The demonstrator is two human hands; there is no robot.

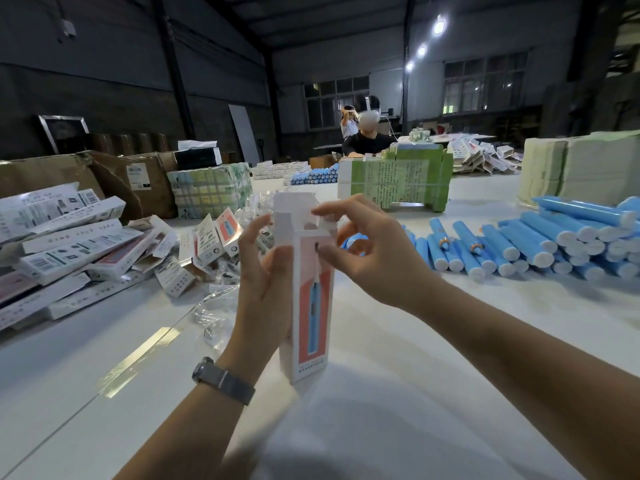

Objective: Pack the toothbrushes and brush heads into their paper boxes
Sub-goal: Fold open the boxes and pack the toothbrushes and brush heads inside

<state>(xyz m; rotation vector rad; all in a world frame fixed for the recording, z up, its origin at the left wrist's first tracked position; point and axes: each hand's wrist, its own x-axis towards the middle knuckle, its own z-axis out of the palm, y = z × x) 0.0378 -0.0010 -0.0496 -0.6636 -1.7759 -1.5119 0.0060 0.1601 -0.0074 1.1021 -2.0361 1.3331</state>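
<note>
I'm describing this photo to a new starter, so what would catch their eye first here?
First, the tall pink-and-white toothbrush box standing upright at centre, its top flap open, gripped by the left hand while the right hand works at the flap. Next, the heap of blue toothbrush handles on the white table to the right, and the pile of printed boxes to the left.

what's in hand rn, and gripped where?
The left hand grips the upright paper box around its middle. The right hand pinches the box's open top flap.
</note>
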